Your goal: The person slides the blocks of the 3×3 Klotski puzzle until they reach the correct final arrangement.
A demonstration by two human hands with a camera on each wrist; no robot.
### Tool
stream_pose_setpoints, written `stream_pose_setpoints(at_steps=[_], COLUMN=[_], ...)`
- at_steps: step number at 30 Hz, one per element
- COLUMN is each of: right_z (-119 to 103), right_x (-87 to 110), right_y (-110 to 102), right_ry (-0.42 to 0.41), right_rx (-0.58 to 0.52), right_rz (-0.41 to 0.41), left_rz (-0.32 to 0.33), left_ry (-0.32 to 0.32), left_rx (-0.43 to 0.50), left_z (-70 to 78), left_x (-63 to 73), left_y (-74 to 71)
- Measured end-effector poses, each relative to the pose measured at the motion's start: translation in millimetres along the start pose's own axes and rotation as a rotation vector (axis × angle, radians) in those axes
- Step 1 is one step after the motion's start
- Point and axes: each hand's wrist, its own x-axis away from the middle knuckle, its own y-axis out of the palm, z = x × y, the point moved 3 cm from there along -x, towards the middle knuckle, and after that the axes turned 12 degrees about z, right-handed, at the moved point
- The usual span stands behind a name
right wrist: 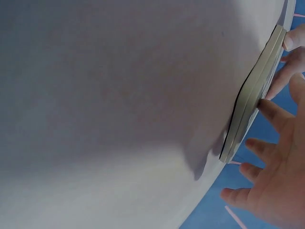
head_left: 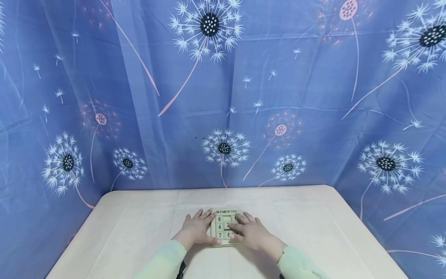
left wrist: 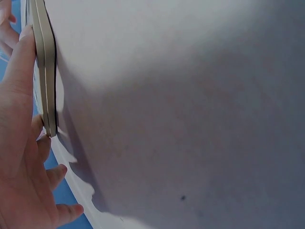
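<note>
Fingers (head_left: 237,227) of the right hand (head_left: 256,235): spread apart, clasping nothing; index tip at tile 2 (head_left: 226,225), thumb beside the number on tile 6 (head_left: 228,235). Tile 2 seems to sit between rows, below a bare slot (head_left: 227,218); pushed askew, it could jam against its neighbours. Stray thumb pressure could likewise nudge tile 6.

Left hand (head_left: 196,229): fingers apart, thumb at the board's near left corner, index at the far left; a light brace, by its look. Slack here could let a sideways push skid the whole board.

Number board (head_left: 227,243), one, pale: flat on the table (head_left: 115,240), between both hands. Left column readable: 8, 4, 7. Right column partly under fingers; misreading is a fair risk there.

Sleeves (head_left: 163,259), two, pale green: apart from the board.

Cloth (head_left: 181,151), blue, dandelion print: behind the table, no evident hazard.
</note>
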Motion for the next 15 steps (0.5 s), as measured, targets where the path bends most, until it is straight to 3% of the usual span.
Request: stream_pose_setpoints(at_steps=[15], right_z=[0.6], right_x=[5.0], right_y=[-2.5], right_ry=[-0.014], right_rx=[-0.004], right_rz=[0.011], left_rz=[0.005], left_ry=[0.002], left_rx=[0.013], left_z=[-1.3], left_x=[0.0], left_y=[1.9])
